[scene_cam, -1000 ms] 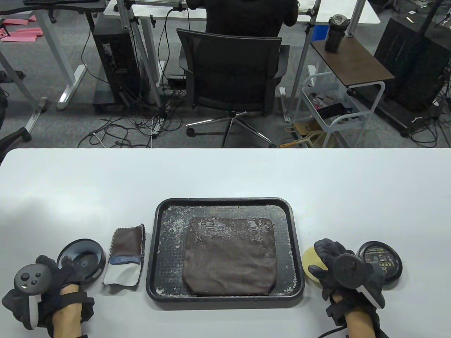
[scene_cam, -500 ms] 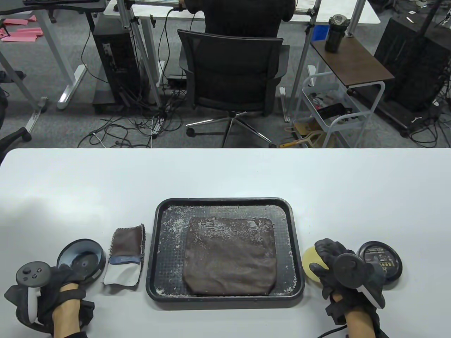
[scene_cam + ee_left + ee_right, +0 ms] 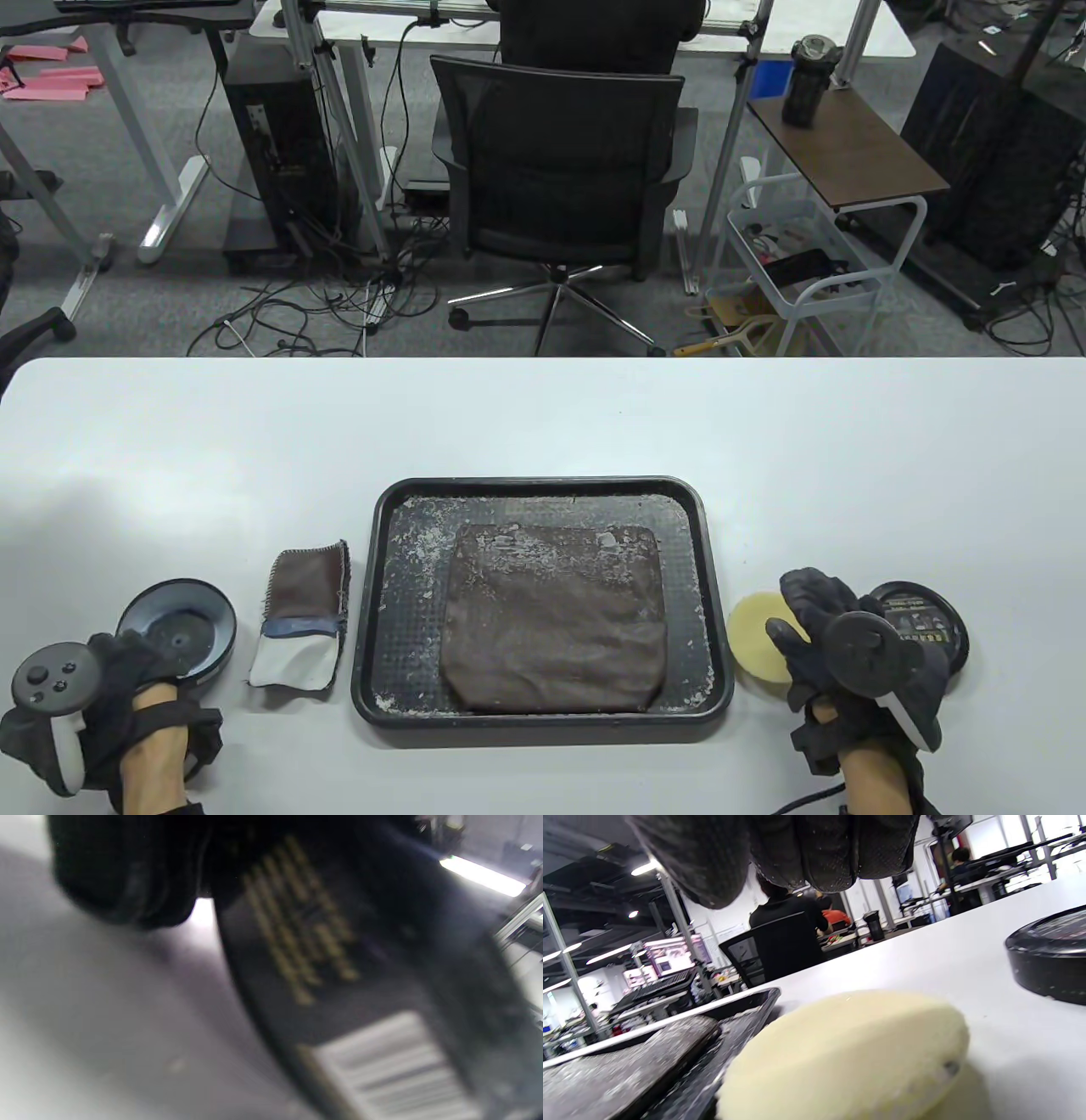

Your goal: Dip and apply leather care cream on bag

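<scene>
A brown leather bag (image 3: pixel 551 620) lies flat in the black tray (image 3: pixel 543 486). At the bottom left, my left hand (image 3: pixel 136 662) grips the near rim of the open cream tin (image 3: pixel 176 628). The left wrist view shows the tin's dark underside (image 3: pixel 360 1005) with gold print and a barcode, under my gloved fingers (image 3: pixel 127 878). My right hand (image 3: pixel 797 615) hovers over the right part of the round yellow sponge (image 3: pixel 755 637). In the right wrist view my fingers (image 3: pixel 806 853) hang above the sponge (image 3: pixel 848 1052) with a gap between them.
A folded brown, blue and white cloth (image 3: pixel 301 620) lies between the tin and the tray. The tin's black lid (image 3: pixel 933 624) sits just right of my right hand. White flakes of dried cream cover the tray floor. A person sits at a desk beyond the table.
My left hand has drawn the tin left and nearer the table's front edge. My right hand has slid right, baring more of the sponge.
</scene>
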